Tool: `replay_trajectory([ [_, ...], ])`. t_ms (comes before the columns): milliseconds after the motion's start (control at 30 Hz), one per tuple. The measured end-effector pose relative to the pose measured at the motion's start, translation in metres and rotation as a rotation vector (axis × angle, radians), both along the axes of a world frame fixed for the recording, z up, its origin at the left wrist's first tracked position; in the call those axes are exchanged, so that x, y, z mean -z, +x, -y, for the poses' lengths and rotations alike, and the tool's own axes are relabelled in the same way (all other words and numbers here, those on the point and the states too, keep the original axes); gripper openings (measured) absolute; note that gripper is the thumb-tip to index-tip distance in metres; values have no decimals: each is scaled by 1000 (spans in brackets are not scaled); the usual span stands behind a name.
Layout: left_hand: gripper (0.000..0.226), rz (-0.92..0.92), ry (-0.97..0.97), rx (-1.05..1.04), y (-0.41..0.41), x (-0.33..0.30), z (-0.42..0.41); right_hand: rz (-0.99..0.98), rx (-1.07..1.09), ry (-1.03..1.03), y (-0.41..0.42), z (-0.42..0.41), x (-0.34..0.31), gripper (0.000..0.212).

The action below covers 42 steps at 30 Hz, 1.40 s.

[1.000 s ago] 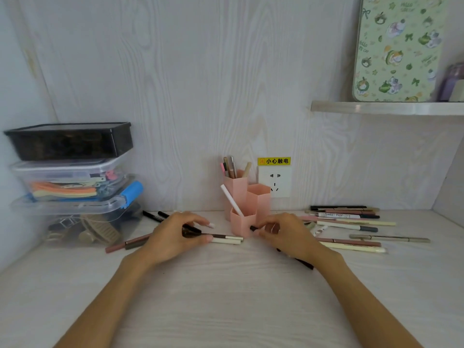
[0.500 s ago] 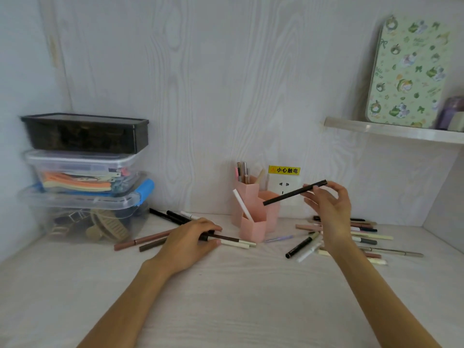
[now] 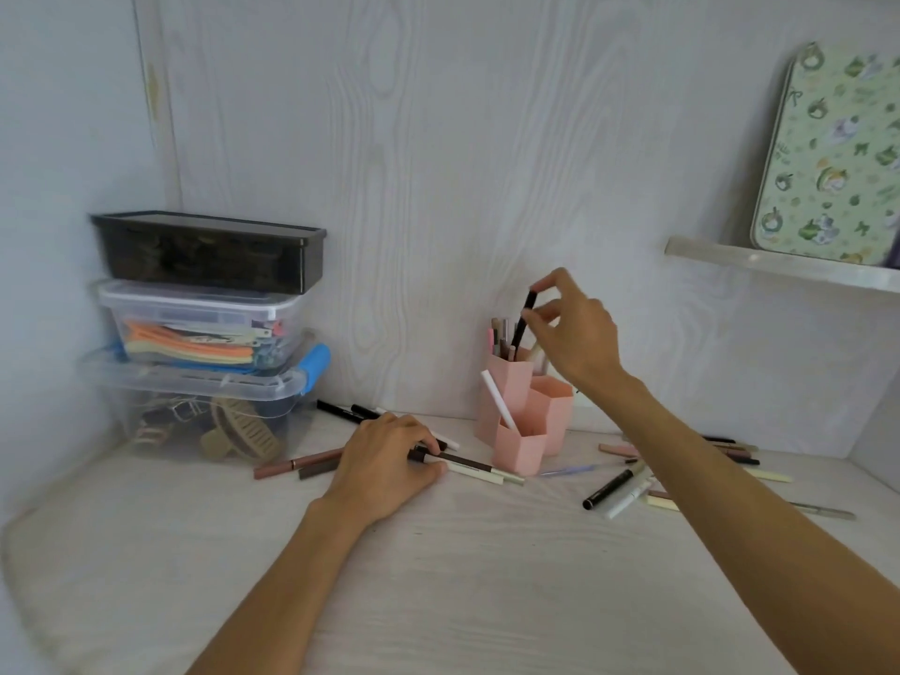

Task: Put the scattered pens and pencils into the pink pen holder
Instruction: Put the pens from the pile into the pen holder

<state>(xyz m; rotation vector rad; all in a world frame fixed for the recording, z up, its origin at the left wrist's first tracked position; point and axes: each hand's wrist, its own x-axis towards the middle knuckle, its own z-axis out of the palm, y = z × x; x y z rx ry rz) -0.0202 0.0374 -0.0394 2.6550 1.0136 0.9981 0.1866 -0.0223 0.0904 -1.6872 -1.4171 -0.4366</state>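
Half a second ago the right hand (image 3: pixel 574 333) held the black pen (image 3: pixel 523 321) almost level; now it pinches the pen's top, its tip down in the tall rear cell of the pink pen holder (image 3: pixel 523 421) at centre frame. The left hand (image 3: pixel 384 462) stays curled on the brown pen (image 3: pixel 467 462) on the white wood-grain desk (image 3: pixel 438 577). Stacked plastic boxes (image 3: pixel 204 333) stand left

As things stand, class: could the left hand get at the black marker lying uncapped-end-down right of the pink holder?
Probably not easily. The left hand rests on pens left of the pink pen holder, while the black marker lies beyond it, and the right forearm crosses that side.
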Motion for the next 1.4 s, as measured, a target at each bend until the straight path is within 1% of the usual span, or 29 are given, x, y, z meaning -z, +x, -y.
replay_trajectory([
  [67,22,2,9,-14,0,0,0,50,26,-55,0,-3,6,13],
  [167,20,0,9,-7,1,-1,0,195,57,-151,3,-7,17,22],
  [233,19,-27,11,15,0,0,-1,214,66,-212,5,-6,21,29],
  [333,26,-47,18,38,-2,0,-2,221,42,-307,11,-2,23,32],
  [367,29,-45,25,35,-3,-1,-3,222,19,-305,14,1,24,32],
  [433,28,-39,35,14,-6,-2,-5,177,-41,-209,17,11,28,32],
  [500,24,-41,27,-20,-11,-3,-8,62,-66,-55,17,26,43,27],
  [567,22,-60,7,-51,-15,-3,-11,-67,-9,50,18,43,66,20],
  [633,19,-74,-17,-56,-15,-3,-13,-135,72,106,21,59,88,14],
  [667,17,-75,-31,-50,-16,-2,-13,-137,75,94,23,64,96,12],
  [700,16,-80,-47,-38,-16,-2,-14,-115,48,41,24,67,100,12],
  [767,16,-92,-83,-7,-18,-1,-16,6,-32,-111,21,67,104,11],
  [833,14,-61,-130,35,-20,-2,-17,102,-61,-201,14,64,106,12],
  [900,12,40,-196,107,-21,-6,-18,107,-53,-279,11,60,112,19],
  [967,10,186,-339,219,-20,-12,-16,79,-39,-350,12,58,119,33],
  [1000,10,245,-412,258,-20,-16,-14,50,-55,-369,12,58,121,35],
  [1067,12,335,-501,283,-19,-20,-10,-53,-124,-391,12,58,123,26],
  [1167,16,469,-542,275,-15,-22,-7,-144,-190,-434,14,62,122,15],
  [1233,18,603,-534,235,-12,-28,-4,-159,-212,-455,22,64,121,12],
  [1267,20,689,-499,201,-10,-32,-1,-166,-219,-458,27,64,121,11],
  [1333,23,874,-366,123,-2,-46,5,-184,-220,-451,34,66,120,10],
  [1400,23,1036,-219,97,9,-68,12,-205,-219,-443,37,67,121,10],
])
